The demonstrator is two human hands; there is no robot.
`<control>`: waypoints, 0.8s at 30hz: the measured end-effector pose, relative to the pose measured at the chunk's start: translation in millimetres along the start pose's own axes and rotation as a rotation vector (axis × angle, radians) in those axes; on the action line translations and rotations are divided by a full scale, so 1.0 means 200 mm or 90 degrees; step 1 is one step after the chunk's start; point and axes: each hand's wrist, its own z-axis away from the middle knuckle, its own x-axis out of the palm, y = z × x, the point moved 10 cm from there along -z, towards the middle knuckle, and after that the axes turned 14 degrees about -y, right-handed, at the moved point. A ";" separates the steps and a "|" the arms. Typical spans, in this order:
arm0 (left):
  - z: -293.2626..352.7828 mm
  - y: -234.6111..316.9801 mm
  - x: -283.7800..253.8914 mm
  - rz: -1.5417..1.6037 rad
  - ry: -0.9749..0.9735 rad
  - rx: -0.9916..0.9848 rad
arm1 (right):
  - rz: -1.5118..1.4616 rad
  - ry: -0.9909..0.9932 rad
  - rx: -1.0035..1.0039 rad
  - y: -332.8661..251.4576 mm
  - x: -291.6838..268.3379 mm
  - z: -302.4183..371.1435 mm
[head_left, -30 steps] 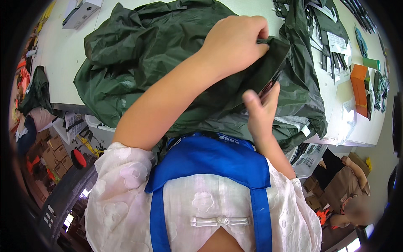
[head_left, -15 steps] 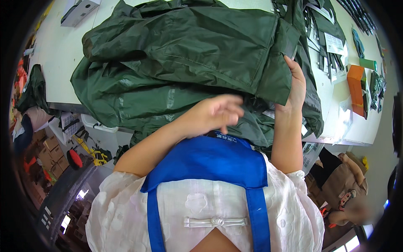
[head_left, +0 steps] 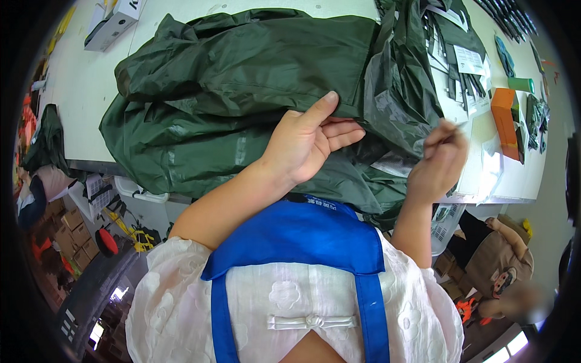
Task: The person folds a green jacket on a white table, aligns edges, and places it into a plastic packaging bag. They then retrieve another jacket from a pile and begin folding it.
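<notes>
A dark green coated-fabric garment (head_left: 242,72) lies folded in layers on the table before me. My left hand (head_left: 308,142) is at its near edge, palm up. The thumb rests on top of the cloth and some fingers go under it, so the edge sits between them. My right hand (head_left: 442,160) is raised just off the garment's right end, fingers curled and smeared by motion. Whether it holds anything is not visible. Loose, crumpled green fabric (head_left: 402,91) spreads between the two hands.
Black straps and white printed labels (head_left: 469,60) lie on the white table (head_left: 85,121) at right, by an orange box (head_left: 507,124) and a green roll (head_left: 521,85). A white box (head_left: 113,25) stands far left. Another person (head_left: 496,254) is at lower right.
My left hand has moved up and right onto the garment's near edge. The right hand has let go of the folded right end and moved right and down. The fabric there now lies loose.
</notes>
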 end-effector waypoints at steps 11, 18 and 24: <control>0.02 0.01 0.03 -0.039 0.025 0.007 | 0.340 -0.142 -0.190 -0.26 0.28 0.03; 0.03 0.01 0.03 -0.024 0.021 0.009 | 0.211 -0.147 -0.118 -0.19 0.24 0.03; 0.05 0.04 0.02 -0.117 -0.031 0.040 | -0.255 -0.055 0.232 0.17 0.14 0.04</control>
